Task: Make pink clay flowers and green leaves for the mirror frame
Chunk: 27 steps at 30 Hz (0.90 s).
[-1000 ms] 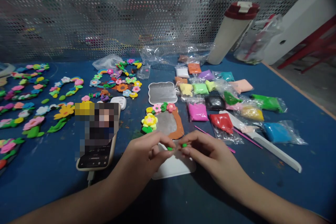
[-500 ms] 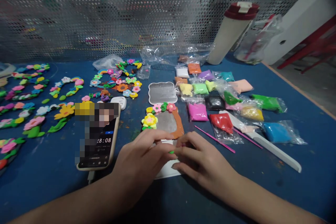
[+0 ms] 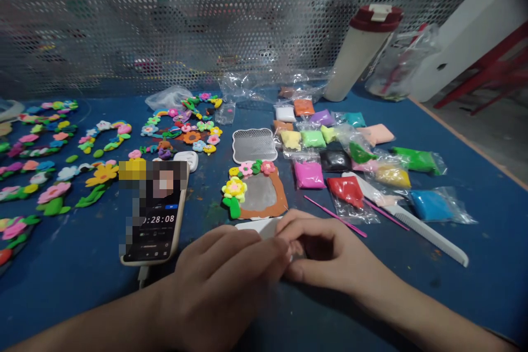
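My left hand (image 3: 225, 275) is closed, its fingers drawn together against the fingertips of my right hand (image 3: 324, 247). My right hand is curled, thumb and fingers around something small and shiny that I cannot make out. Under both hands lies a white board (image 3: 253, 225), mostly covered. Just beyond them is a small mirror (image 3: 259, 193) with a brown clay border along its right and lower sides. Clay flowers, among them a yellow flower (image 3: 234, 189), and green leaves cover its upper left.
A phone (image 3: 160, 225) showing a timer stands left of my hands. Clay-decorated frames (image 3: 103, 137) spread over the left side. Bagged clay (image 3: 308, 175), a pink tool (image 3: 335, 215) and a white comb-like tool (image 3: 429, 234) lie right. A tumbler (image 3: 358, 55) stands behind.
Both hands have drawn back toward me, and my left hand has turned more over its fingers. The mirror's lower edge and green leaf now show. A green bit seen at my fingertips is out of sight.
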Available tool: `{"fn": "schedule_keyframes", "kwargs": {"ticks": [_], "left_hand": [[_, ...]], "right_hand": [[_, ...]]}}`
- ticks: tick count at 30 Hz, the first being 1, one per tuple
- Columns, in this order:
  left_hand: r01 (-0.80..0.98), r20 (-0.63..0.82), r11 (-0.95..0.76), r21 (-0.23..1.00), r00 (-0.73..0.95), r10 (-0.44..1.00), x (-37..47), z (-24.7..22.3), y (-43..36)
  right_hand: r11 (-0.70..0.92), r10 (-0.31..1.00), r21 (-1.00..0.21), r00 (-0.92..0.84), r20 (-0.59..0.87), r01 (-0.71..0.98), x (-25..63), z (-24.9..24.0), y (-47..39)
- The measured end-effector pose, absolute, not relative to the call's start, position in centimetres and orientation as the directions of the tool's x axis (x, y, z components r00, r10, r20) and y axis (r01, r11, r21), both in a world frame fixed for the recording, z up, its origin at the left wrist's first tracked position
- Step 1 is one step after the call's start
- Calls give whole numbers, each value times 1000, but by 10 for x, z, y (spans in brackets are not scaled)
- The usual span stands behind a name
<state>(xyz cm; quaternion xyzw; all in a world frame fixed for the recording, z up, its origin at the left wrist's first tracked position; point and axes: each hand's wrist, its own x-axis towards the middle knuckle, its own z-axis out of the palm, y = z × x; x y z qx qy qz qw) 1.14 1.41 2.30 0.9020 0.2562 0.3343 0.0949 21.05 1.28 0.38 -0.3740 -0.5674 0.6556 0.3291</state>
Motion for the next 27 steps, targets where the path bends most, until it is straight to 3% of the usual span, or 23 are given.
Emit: {"fn": "schedule_keyframes", "kwargs": {"ticks": [3,7,11,15,19,27], "left_hand": [[386,576,-895,224,688,441,11,27,15],[483,540,-853,198,672,506,15,22,19],[605,484,-691,397,501,717,22,20,23],[579,441,-627,521,446,779,24,25,23],[559,413,-594,578,427,804,24,28,24],[398,200,-375,837,415,887,28,24,29]], "right_hand": [[-262,846,-962,-498,-189,-81,209,-1,11],[-151,908,-987,-402,-120,-47,209,2,10],[133,955,-980,-283,87,148,212,7,11],[317,929,-910,-279,241,268,215,6,11],[395,908,-868,-274,318,301,215,3,8],[492,869,-784,-271,415,377,216,2,2]]}}
